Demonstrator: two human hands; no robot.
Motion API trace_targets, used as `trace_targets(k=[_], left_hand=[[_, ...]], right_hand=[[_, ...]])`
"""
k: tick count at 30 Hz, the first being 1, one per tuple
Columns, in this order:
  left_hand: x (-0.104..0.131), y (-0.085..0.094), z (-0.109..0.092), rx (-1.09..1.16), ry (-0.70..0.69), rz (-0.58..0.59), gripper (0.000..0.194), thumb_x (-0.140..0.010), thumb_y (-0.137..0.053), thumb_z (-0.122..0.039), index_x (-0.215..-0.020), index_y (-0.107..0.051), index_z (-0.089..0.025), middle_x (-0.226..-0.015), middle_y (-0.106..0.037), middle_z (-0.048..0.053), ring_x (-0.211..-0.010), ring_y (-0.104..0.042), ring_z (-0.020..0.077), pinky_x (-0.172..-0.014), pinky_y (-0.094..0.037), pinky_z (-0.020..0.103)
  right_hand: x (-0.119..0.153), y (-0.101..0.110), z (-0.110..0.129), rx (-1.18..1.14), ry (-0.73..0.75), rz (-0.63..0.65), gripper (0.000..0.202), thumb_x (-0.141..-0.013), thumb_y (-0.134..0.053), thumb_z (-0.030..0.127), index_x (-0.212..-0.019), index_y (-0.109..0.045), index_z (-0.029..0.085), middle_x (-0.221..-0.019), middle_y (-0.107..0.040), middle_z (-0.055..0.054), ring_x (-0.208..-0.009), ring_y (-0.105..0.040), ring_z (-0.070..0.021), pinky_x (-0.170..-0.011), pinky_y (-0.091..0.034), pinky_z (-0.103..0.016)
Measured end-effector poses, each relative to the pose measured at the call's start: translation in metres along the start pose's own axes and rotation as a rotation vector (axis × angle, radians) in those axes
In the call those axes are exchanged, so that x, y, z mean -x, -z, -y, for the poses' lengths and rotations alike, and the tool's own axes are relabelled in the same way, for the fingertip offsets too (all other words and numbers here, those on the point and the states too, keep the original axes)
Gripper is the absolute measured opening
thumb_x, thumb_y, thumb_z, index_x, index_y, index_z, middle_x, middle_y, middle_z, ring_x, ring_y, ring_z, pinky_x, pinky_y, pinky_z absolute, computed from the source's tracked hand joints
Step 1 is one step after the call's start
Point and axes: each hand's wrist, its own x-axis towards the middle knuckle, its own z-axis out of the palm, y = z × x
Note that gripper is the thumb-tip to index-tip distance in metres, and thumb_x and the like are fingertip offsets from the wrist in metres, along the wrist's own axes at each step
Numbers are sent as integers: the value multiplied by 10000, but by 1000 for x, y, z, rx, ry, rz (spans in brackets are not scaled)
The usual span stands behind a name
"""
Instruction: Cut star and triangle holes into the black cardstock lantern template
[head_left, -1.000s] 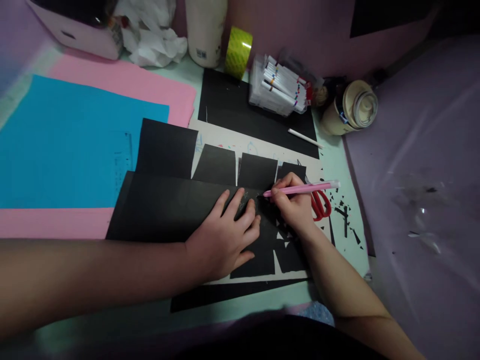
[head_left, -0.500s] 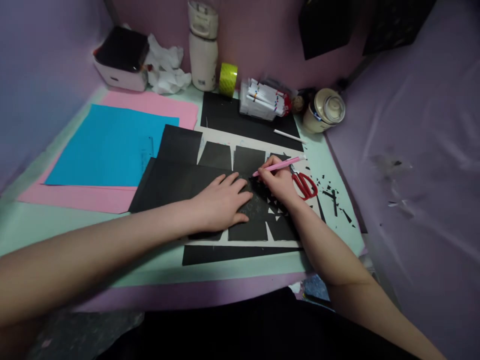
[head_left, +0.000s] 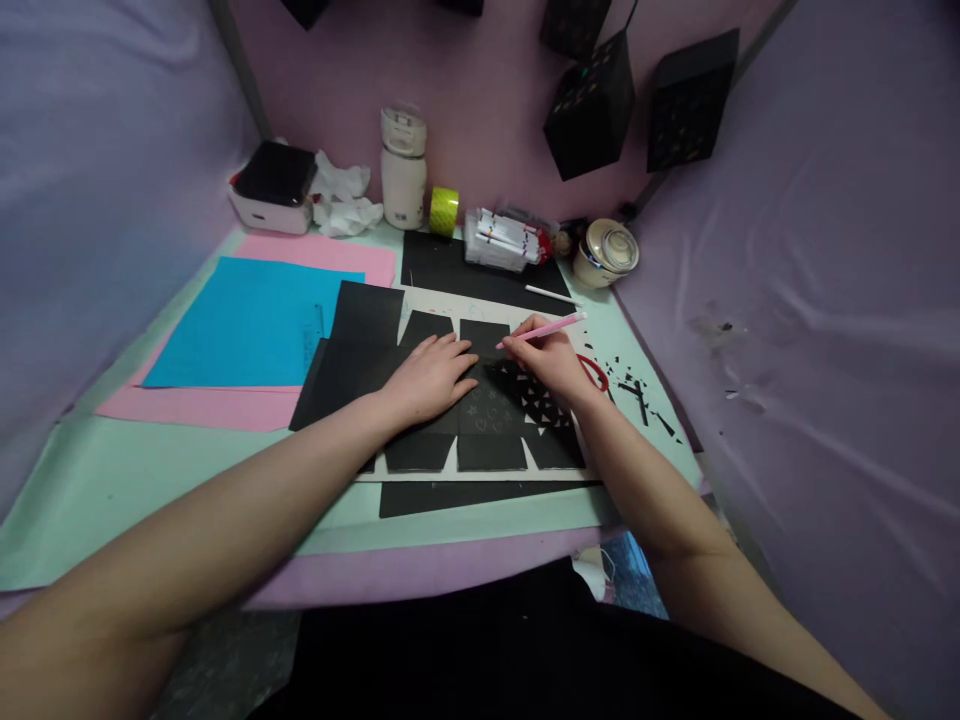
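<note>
My right hand (head_left: 550, 357) pinches a slim pink pen-shaped tool (head_left: 553, 327), its tip low over a black paper cut-out (head_left: 491, 453). Whether that tip is a nib or a blade is too small to tell. Flaps with slits between them run along the cut-out's top and bottom edges. Pale hearts and stars are drawn on the middle panel, and small triangular holes show in the panel to the right. My left hand (head_left: 431, 380) lies flat on the black paper, fingers spread. Red-handled scissors (head_left: 594, 373) lie partly hidden behind my right hand.
Black paper scraps (head_left: 637, 395) litter the right side. Blue paper (head_left: 247, 325) on pink sheets (head_left: 225, 408) lies left. Along the back stand a white bottle (head_left: 403, 180), yellow tape (head_left: 444, 211), a box of markers (head_left: 502, 240) and a lidded cup (head_left: 607, 253). Black boxes (head_left: 592, 110) hang above.
The view has tilted up, so more of the hanging black boxes shows. My left hand has shifted left across the paper, uncovering the drawn shapes. My right hand still holds the pink tool.
</note>
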Motion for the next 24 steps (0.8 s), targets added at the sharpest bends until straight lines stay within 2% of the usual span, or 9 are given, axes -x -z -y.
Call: trace_targets(k=[3, 7, 11, 24], left_hand=[[0, 1, -1, -8, 0, -7, 425, -974, -482, -379, -1313, -603, -152, -1452, -520, 134, -1379, -424, 329, -1162, -297, 508], [1, 0, -2, -14, 6, -9, 416, -976, -473, -381, -1315, -604, -179, -1452, -519, 124, -1388, -415, 317, -1164, -297, 497], [2, -1, -2, -14, 11, -14, 427, -975, -467, -383, -1329, -594, -179, -1452, -518, 121, -1395, -404, 312, -1172, -289, 489], [4, 2, -3, -3, -5, -31, 415, -973, -456, -375, -1302, -607, -172, -1428, -535, 135, -1381, -419, 304, -1157, -305, 490]], right_hand=[[3, 1, 4, 6, -6, -59, 251, -806, -684, 433, -767, -573, 212, -625, -613, 30, -530, -505, -116, -506, -377, -247], [8, -11, -6, -21, -107, -174, 213, -788, -656, 375, -710, -530, 222, -565, -571, 48, -501, -489, -117, -504, -380, -245], [12, -21, -13, -13, -113, -170, 169, -739, -659, 313, -692, -524, 222, -575, -596, 42, -517, -516, -126, -532, -401, -252], [10, -24, -19, 11, -101, -157, 175, -757, -622, 306, -655, -507, 223, -554, -608, 33, -513, -540, -132, -542, -415, -256]])
